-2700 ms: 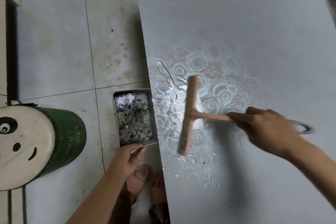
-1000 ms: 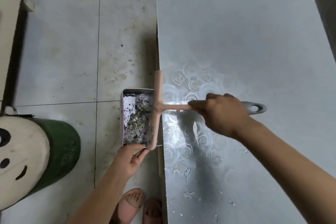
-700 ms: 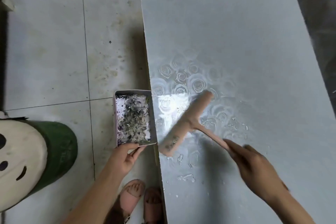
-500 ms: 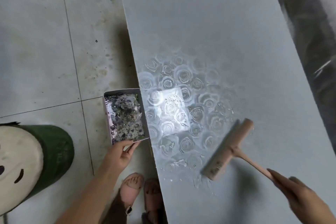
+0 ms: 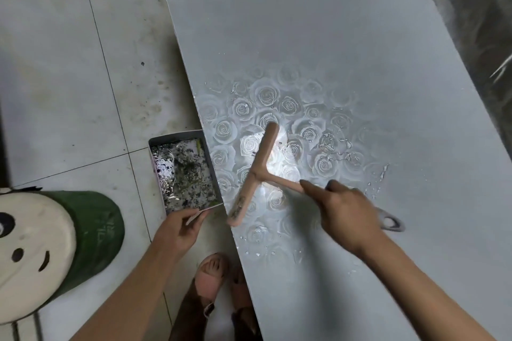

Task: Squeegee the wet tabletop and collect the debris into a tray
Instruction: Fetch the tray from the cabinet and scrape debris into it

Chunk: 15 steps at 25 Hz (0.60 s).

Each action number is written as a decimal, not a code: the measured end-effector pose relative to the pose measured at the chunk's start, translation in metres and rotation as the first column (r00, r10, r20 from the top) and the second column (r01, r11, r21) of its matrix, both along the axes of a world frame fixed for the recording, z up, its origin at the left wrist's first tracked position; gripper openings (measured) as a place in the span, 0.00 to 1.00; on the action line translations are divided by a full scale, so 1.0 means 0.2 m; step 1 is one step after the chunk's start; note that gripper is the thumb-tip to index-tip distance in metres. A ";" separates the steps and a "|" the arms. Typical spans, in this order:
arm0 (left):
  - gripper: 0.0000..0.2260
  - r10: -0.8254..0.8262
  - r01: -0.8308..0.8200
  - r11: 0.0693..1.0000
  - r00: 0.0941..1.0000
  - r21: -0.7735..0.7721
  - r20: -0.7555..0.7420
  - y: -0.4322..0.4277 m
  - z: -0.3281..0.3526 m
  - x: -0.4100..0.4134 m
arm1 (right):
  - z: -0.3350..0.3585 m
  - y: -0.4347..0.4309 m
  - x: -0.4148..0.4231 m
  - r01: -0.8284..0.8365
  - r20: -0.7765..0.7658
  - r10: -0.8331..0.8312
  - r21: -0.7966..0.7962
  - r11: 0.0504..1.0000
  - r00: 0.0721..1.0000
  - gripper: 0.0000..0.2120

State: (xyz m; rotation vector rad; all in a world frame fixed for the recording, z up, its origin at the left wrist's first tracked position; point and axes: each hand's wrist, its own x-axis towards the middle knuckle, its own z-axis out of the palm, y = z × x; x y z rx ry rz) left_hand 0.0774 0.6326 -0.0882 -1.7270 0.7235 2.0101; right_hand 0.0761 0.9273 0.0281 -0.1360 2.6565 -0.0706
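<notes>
A pink squeegee [image 5: 256,171] lies with its blade on the wet grey tabletop [image 5: 318,36], close to the left edge. My right hand [image 5: 343,210] grips its handle, index finger stretched along it; the grey handle end pokes out behind the hand. Water drops and streaks glisten on the rose pattern right of the blade. My left hand [image 5: 180,227] holds a small metal tray [image 5: 155,163] by its near rim, just below and against the table's left edge. Wet dark debris fills the tray.
A green stool with a white panda-face seat [image 5: 41,246] stands on the tiled floor at the lower left. My feet in pink sandals [image 5: 210,277] are beside the table edge. A dark gap runs along the table's right side.
The squeegee was pulled off to the right side of the table, then came back left; its blade is now near the tray edge again. The tray hand has stayed put.
</notes>
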 end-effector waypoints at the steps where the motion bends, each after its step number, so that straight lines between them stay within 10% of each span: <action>1: 0.08 -0.004 0.004 1.000 1.000 0.003 0.005 0.00 0.00 0.00 | 0.05 0.07 0.00 -0.004 -0.009 0.004 -0.002 1.000 1.000 0.29; 6: 0.08 0.035 -0.035 0.999 0.999 0.011 0.012 -0.01 0.00 0.00 | 0.22 0.46 0.09 0.063 0.063 -0.075 0.172 0.983 0.995 0.22; 15: 0.08 -0.009 0.010 1.000 1.000 -0.022 0.026 -0.02 0.03 0.00 | -0.02 -0.26 -0.36 -0.239 -0.016 0.239 -0.047 0.970 0.971 0.24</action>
